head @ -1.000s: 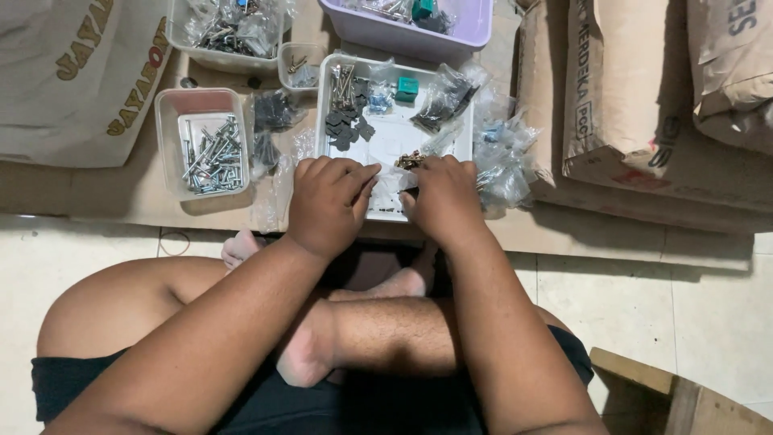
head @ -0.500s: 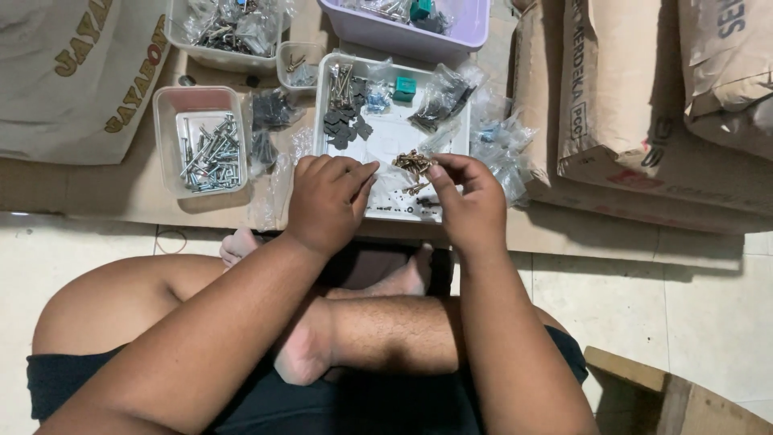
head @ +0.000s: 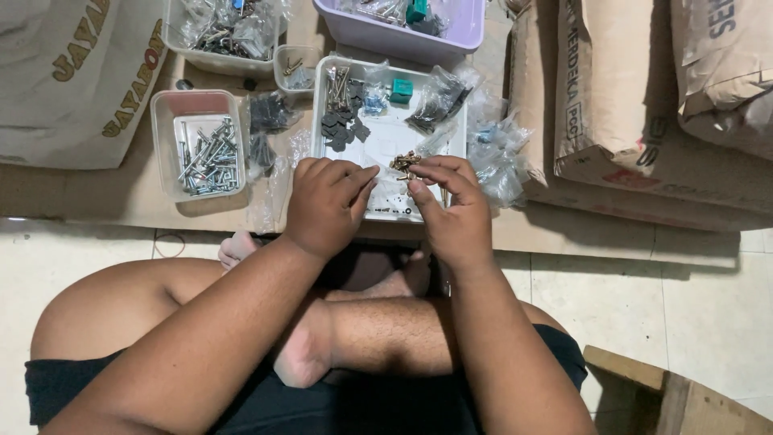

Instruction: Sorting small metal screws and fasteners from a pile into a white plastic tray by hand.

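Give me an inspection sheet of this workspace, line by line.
Surface: brown cardboard sheet laid on a pale tiled floor.
Job's things: small cluster of brass-coloured screws, over the white rectangular plastic tray.
Clutter: clear plastic tub of silver bolts, purple plastic bin, crumpled clear plastic bags, dark flat pieces in the tray.
Hands: right hand pinches the screws at its fingers; left hand curled beside it at the tray's near edge, contents hidden.
Cables: nothing seen.
Surroundings: brown paper sacks to the right, pale woven sack to the left, the person's crossed bare legs below.
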